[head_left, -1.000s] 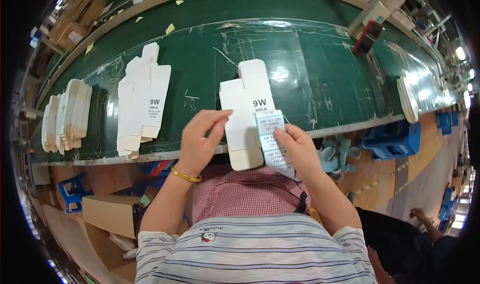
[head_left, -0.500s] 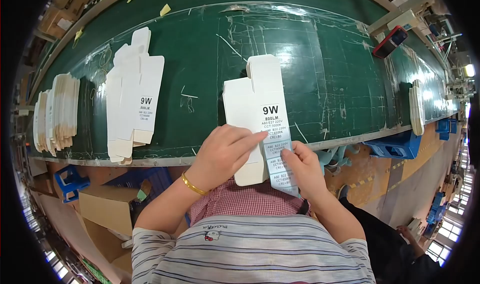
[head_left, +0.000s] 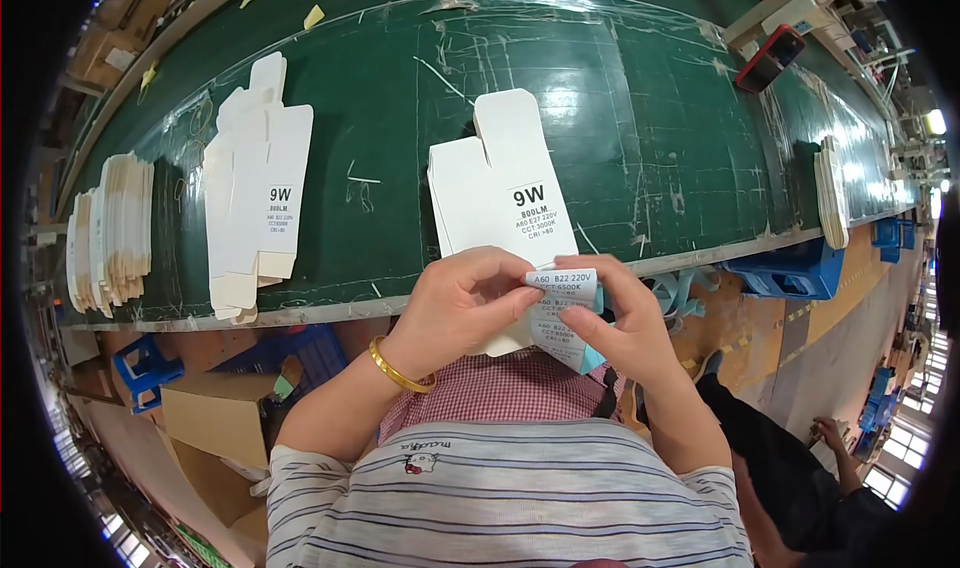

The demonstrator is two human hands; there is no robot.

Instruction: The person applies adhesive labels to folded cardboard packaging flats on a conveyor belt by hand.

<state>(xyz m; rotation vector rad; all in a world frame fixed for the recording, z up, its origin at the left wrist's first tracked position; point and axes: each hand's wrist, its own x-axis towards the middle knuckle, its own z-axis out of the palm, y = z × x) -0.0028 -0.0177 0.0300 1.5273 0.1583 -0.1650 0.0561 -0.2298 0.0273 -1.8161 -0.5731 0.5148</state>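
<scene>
A strip of printed labels (head_left: 558,311) on blue backing hangs bent between my hands, its text reading A60 B22 220V. My right hand (head_left: 625,323) grips the strip from the right, thumb in front and fingers behind. My left hand (head_left: 465,303) pinches at the upper left edge of the top label. Beneath both hands lies a flat white 9W carton (head_left: 485,188), with the printed lines A60 E27 220V and CCT:3000K showing. The hands and the strip hide its lower part.
On the green table (head_left: 370,88), another stack of flat 9W cartons (head_left: 240,188) lies to the left, beside more stacked cartons (head_left: 112,233). A red-edged phone (head_left: 770,58) and further cartons (head_left: 830,193) are at right. An open cardboard box (head_left: 215,418) and blue stools (head_left: 145,368) stand below.
The label strip has come up off the carton and bent over at its top. My left fingers have gone from pressing on the carton to pinching the strip's top label.
</scene>
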